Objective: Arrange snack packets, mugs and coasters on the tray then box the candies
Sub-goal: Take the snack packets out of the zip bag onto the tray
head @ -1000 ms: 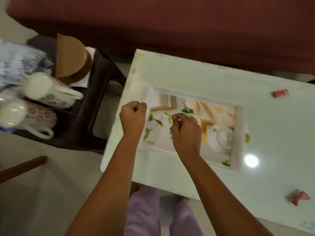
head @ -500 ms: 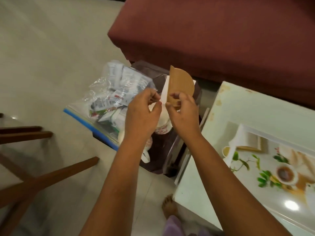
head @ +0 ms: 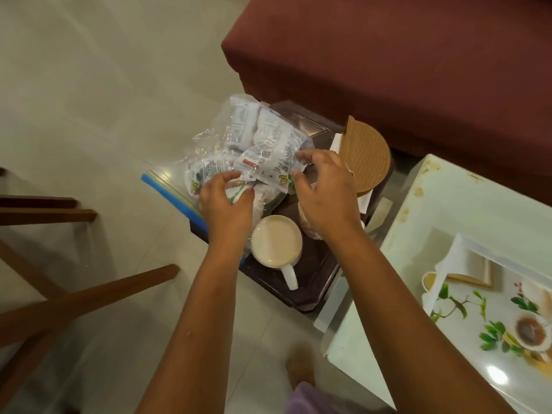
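A clear zip bag (head: 257, 144) with a blue strip, full of white snack packets, lies on a dark side table (head: 310, 282). My left hand (head: 225, 204) grips the bag's near side with curled fingers. My right hand (head: 325, 192) holds the bag's right edge at the fingertips. A white mug (head: 276, 242) stands just below my hands, handle toward me. A second mug is mostly hidden under my right hand. Brown round coasters (head: 366, 156) lean upright behind my right hand. The floral tray (head: 493, 318) lies on the white table at right.
A maroon sofa (head: 403, 55) fills the top right. Wooden chair legs (head: 59, 309) stand at the left on the tiled floor. The white table (head: 466, 204) edge is close beside the dark side table. My foot (head: 300, 366) shows below.
My view turned left from the tray to the side table. Half a second ago my hands were by the coasters; now both have moved left onto the bag of snack packets.
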{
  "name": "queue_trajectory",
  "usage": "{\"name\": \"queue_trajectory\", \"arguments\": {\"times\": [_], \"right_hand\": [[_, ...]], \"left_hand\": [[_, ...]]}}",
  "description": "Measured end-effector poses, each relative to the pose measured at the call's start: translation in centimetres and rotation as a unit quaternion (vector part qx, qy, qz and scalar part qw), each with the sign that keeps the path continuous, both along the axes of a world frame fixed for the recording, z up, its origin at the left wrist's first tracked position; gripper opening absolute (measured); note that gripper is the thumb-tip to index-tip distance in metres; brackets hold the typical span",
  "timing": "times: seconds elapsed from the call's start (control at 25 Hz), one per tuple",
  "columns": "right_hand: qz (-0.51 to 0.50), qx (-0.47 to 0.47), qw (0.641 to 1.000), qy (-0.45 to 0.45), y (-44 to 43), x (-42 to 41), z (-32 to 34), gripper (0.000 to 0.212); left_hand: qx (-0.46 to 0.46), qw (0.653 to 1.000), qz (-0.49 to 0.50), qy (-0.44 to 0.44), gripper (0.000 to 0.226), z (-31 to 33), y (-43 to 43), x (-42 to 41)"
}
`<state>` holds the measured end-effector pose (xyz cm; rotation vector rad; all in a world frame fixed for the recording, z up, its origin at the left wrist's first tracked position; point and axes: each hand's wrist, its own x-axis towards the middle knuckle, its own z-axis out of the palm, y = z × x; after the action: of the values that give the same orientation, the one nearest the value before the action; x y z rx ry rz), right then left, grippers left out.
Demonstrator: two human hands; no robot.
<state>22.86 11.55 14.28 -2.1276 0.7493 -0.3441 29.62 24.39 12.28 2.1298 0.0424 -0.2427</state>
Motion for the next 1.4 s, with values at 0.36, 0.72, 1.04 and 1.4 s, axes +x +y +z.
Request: {"name": "queue_trajectory", "arguments": {"times": [0.36, 0.72, 1.04, 1.4], "right_hand": [[0.048, -0.055, 0.996, 0.054, 3.1, 2.3, 0.8, 0.033], [0.18, -0.093, 0.974, 0.102, 6.3, 4.2, -0.7, 0.049], [0.13, -0.113, 0.984, 0.042, 4.1, 6.0, 1.7, 0.073], [-0.044, 0.01, 0.959, -0.279, -0.9, 1.0, 10.5, 0.073]], "left_hand": [[0.011, 0.983, 0.174, 0.062, 0.056, -2.1, 4.6, 0.2], [-0.292, 0.907, 0.224, 0.206, 0.012, -1.6, 5.0, 2.1], [-0.411, 0.895, 0.099, 0.14, 0.017, 6.4, -0.9, 4.4], [-0.361, 0.894, -0.257, -0.07, 0.015, 17.7, -9.0, 0.5]]}}
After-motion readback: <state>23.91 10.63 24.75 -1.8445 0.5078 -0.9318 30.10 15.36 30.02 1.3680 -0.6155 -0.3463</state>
